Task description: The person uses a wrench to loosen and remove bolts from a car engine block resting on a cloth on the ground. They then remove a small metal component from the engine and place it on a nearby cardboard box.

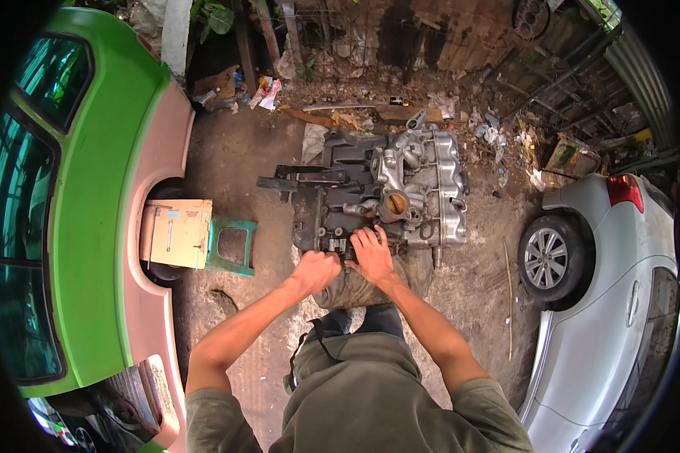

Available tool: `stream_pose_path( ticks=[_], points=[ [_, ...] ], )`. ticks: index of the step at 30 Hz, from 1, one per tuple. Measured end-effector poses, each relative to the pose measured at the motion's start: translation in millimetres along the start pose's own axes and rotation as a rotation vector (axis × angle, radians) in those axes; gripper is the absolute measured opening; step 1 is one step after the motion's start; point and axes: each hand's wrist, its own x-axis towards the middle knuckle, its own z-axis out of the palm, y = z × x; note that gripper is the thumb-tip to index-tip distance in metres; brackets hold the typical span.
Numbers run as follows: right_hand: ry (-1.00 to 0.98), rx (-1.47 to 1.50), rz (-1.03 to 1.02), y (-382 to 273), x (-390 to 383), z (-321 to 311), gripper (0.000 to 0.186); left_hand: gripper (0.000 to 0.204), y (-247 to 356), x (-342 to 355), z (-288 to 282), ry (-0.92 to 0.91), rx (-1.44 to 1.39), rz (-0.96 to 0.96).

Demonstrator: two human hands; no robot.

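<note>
a green car (121, 113) bounds the left side, its pinkish lower panel curving round a wheel arch. a silver car (589, 355) closes off the right. brown, stained ground (472, 325) spreads between them, giving a broad strip of room on the right, where a thin stick (508, 302) lies lengthwise, and a tighter one on the left. a weathered wall (449, 45) bounds the far side, with litter (264, 92) along its foot.

the engine (389, 177) lies on the ground near the middle, just in front of the person, well apart from both cars. its left part is dark and grimy, its right part dull silver metal, with pale branching pipes between; one round opening (396, 202) is rusty orange. brownish cloth (355, 291) shows at its near edge.

to the left, a piece of cardboard (177, 238) sits beside a green plastic stool (233, 224), narrowing the room there.

both hands are at the engine's near edge, close together but apart. the left hand (317, 270) is curled into a fist; i cannot tell whether anything is inside it. the right hand (372, 257) lies on the engine with its fingers spread.
</note>
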Motion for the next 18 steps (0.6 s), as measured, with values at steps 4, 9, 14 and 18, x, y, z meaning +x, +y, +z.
stream_pose_path(
  ticks=[4,9,14,18],
  points=[
    [0.076,0.028,0.0,-1,0,1,0.068,0.04,-8,-5,10,-0.017,0.004,-0.048],
    [0.074,0.03,0.005,-1,1,0,0.068,0.055,-41,-20,32,0.027,-0.005,-0.077],
    [0.078,0.011,0.009,-1,1,1,0.067,0.049,-44,-27,78,0.177,-0.066,-0.126],
    [0.086,0.02,0.013,-2,1,2,0.066,0.04,-19,-31,122,0.33,-0.26,-0.35]
  ],
)
